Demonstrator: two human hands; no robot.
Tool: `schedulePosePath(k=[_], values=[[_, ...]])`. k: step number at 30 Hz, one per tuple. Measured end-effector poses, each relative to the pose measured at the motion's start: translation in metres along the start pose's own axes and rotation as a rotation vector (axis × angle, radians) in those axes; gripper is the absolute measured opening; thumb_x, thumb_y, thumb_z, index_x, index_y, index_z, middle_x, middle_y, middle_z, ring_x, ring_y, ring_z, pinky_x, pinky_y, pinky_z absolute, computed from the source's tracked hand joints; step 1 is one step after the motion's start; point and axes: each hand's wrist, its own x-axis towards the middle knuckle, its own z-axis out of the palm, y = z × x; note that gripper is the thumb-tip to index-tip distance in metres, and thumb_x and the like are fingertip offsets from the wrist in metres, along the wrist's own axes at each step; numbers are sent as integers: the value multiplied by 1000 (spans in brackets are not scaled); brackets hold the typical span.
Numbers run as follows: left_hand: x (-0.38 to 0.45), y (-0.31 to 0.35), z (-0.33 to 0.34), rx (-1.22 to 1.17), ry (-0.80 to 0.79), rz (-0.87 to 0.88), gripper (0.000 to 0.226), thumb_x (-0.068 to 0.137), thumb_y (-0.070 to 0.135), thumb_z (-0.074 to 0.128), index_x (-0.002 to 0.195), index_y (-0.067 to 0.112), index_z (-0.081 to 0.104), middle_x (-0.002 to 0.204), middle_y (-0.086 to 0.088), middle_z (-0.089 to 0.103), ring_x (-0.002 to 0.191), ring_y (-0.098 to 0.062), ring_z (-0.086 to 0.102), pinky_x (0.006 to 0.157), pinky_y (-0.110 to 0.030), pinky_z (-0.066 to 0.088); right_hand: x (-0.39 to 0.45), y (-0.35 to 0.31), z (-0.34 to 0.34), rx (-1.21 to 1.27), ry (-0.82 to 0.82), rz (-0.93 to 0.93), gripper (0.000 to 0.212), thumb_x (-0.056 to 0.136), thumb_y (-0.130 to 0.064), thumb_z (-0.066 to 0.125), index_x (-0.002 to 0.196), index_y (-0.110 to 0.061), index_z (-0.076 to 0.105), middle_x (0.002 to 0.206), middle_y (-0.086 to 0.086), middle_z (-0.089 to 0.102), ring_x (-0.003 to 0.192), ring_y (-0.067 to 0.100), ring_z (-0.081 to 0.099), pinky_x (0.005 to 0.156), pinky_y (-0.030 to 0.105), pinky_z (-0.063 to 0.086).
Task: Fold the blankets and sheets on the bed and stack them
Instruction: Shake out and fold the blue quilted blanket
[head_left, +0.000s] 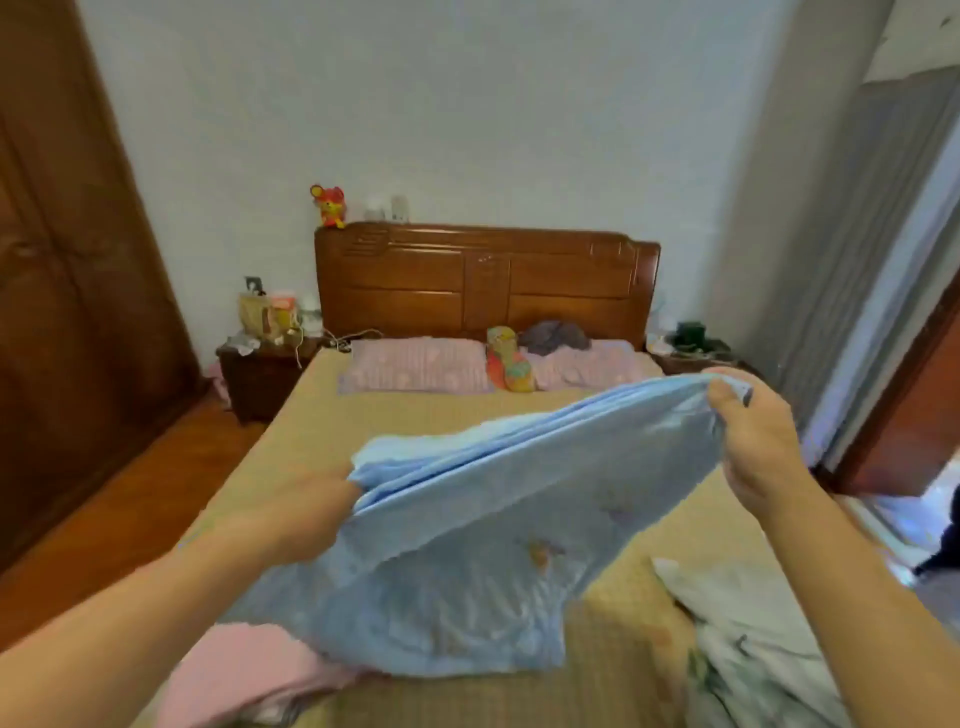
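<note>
The bed (415, 421), covered by a woven mat, fills the room to the far wooden headboard (488, 280). Above its near half hangs the light blue sheet (467, 519), stretched between the left hand (311, 512) and the higher right hand (753, 441), each gripping an edge, probably to align a fold.

1. One light blue folded sheet (467, 530), held up over the bed.
2. One pink cloth (244, 675) and one white patterned blanket (748, 639) lying on the mat.
3. Two pink pillows (415, 364), (592, 366).
4. Two dark wooden bedside tables (262, 374), (696, 361).
5. One red and yellow toy mouse (330, 205).
6. Two bare hands (311, 512), (753, 441).
</note>
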Motion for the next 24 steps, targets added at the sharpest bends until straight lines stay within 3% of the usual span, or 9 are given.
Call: schedulePosePath(k=[2, 5, 7, 11, 14, 16, 19, 21, 24], values=[[-28, 6, 87, -79, -161, 0, 39, 87, 19, 57, 121, 38, 52, 126, -2, 60, 116, -25, 62, 88, -30, 48, -60, 76, -14, -109, -168, 217, 18, 102, -18, 56, 93, -17, 71, 92, 6, 71, 77, 7, 67, 74, 35, 52], [-66, 25, 184, 36, -146, 69, 31, 54, 23, 85, 81, 26, 70, 80, 4, 63, 74, -22, 66, 58, -31, 45, -131, 165, -39, -280, -352, 490, 18, 98, -22, 60, 90, -15, 74, 94, 16, 75, 85, 28, 71, 69, 38, 56], [-86, 36, 233, -35, -113, 59, 31, 40, 17, 81, 66, 25, 67, 67, 8, 56, 65, -21, 61, 55, -30, 42, -175, 212, -59, -406, -469, 611, 12, 97, -26, 62, 97, -17, 71, 96, 13, 73, 95, 36, 67, 76, 44, 55], [-119, 66, 281, -443, -13, -15, 9, 70, 20, 63, 76, 24, 70, 75, 10, 54, 70, -23, 62, 58, -28, 40, -230, 246, -82, -342, -354, 808, 14, 102, -29, 57, 106, -21, 67, 109, 14, 68, 100, 32, 65, 80, 46, 54], [-139, 87, 284, -547, 28, -19, 27, 87, 28, 52, 97, 20, 76, 96, 8, 62, 89, -9, 56, 74, -18, 40, -245, 251, -85, -325, -144, 802, 15, 103, -20, 53, 97, -27, 65, 107, 16, 66, 94, 32, 64, 79, 50, 54], [-150, 91, 281, -537, 46, 33, 24, 86, 13, 61, 104, 21, 76, 103, 10, 61, 93, -5, 56, 80, -15, 42, -246, 252, -89, -329, -111, 801, 17, 103, -19, 52, 99, -28, 66, 108, 17, 67, 95, 33, 65, 81, 53, 54], [-155, 91, 270, -570, 63, 25, 46, 75, -7, 71, 112, 21, 76, 102, 15, 57, 94, 2, 51, 83, -6, 39, -238, 256, -94, -320, -123, 798, 15, 103, -18, 52, 111, -17, 65, 112, 18, 66, 98, 38, 64, 74, 44, 53], [-150, 96, 261, -599, 102, 0, 60, 70, -14, 75, 116, 23, 76, 101, 21, 52, 94, 5, 48, 84, -3, 37, -231, 252, -85, -365, -8, 726, 14, 100, -17, 52, 108, -20, 64, 112, 16, 64, 98, 36, 61, 74, 42, 50], [-141, 109, 249, -620, 109, 18, 71, 65, -20, 73, 116, 29, 73, 97, 16, 51, 87, -3, 53, 76, -14, 44, -220, 244, -60, -287, 23, 694, 19, 99, -12, 51, 103, -26, 63, 111, 11, 62, 99, 29, 61, 78, 40, 52]])
